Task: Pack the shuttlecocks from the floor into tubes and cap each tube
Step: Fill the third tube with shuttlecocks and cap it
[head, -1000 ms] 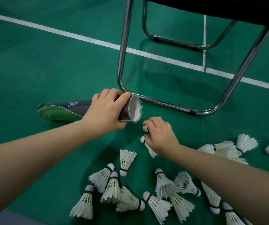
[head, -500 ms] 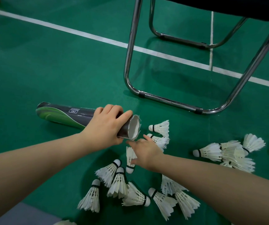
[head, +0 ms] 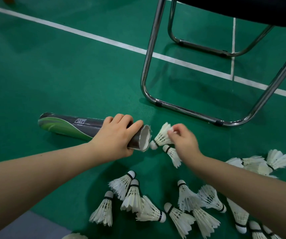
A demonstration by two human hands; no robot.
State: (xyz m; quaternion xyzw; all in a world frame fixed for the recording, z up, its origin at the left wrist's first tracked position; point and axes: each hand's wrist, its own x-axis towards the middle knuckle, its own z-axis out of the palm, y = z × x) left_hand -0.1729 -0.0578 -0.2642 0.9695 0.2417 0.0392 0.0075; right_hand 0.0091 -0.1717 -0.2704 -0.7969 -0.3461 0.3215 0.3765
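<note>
Gripping a dark tube near its open mouth with the left hand, fingers curled over the top and thumb close to the ragged rim. Pinching a shuttlecock by its feathers with the right hand, cork tip pointing at the mouth, just off the left thumb. Directly below the right fingers, a second shuttlecock. Nearer than both hands, loose shuttlecocks scattered on the green floor. Beyond the fingertips, a chrome chair frame.

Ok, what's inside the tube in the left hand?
Only white shows in the open mouth of the tube; lining or feathers, I cannot tell. Its wall and the left hand hide the rest. The shuttlecock in the right hand is outside it.
</note>
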